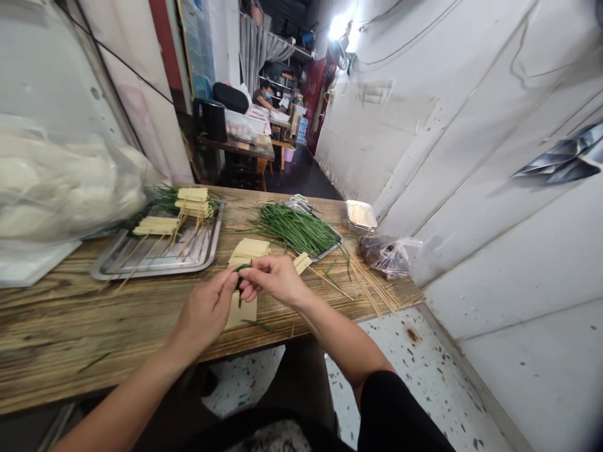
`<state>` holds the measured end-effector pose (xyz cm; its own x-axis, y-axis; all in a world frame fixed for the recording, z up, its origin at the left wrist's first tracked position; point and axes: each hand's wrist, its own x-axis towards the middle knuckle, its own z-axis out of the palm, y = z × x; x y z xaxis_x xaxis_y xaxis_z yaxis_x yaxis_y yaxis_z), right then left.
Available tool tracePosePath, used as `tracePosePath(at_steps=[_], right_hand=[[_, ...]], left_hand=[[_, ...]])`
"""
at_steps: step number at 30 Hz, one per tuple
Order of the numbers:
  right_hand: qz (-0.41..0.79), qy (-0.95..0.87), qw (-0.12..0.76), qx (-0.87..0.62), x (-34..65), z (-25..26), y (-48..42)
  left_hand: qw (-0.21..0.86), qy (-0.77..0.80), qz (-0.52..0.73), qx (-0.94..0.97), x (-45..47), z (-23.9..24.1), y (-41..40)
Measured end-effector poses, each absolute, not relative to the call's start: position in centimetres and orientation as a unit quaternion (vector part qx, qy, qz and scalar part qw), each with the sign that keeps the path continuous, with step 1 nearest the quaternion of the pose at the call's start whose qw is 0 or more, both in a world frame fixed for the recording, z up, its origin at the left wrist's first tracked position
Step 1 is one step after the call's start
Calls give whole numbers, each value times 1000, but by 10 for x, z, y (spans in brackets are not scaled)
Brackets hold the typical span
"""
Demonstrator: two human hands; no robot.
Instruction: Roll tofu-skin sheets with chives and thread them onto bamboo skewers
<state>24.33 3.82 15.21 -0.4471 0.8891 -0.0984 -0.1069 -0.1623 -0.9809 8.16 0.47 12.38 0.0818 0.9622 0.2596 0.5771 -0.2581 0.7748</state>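
My left hand (pixel 207 307) and my right hand (pixel 277 279) meet over the table, their fingertips pinched on a small bunch of green chives (pixel 243 267). Below them a pale yellow tofu-skin sheet (pixel 247 311) lies flat, partly covered by my fingers. Just behind is a stack of such sheets (pixel 252 247). By my right wrist, a skewered tofu-skin roll (pixel 302 262) rests on the wood. Long chives (pixel 301 229) are heaped on a metal tray beyond my right hand. A cut chive piece (pixel 258 326) lies near the table's front edge.
Finished skewered rolls (pixel 157 226) and greens sit on a metal tray (pixel 155 268) at the left, beside a large plastic bag (pixel 70 188). Bare skewers (pixel 372 285), a bagged dark item (pixel 386 254) and a foil box (pixel 361 215) are at right. A masked person (pixel 264 97) sits far back.
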Motion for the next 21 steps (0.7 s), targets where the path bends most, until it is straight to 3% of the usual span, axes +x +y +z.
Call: tracePosePath(at_steps=[7, 11, 14, 18, 21], right_hand=[[668, -507, 383, -387, 244, 144, 37], [665, -531, 336, -403, 253, 147, 40], [656, -559, 299, -410, 258, 147, 42], [622, -612, 263, -412, 264, 145, 43], [477, -721, 235, -444, 269, 149, 42]], left_hand=[[404, 515, 396, 644, 83, 132, 7], [589, 448, 301, 602, 76, 137, 12], [665, 421, 226, 574, 68, 143, 16], [670, 425, 179, 581, 62, 141, 19], [565, 466, 204, 650, 63, 131, 23]])
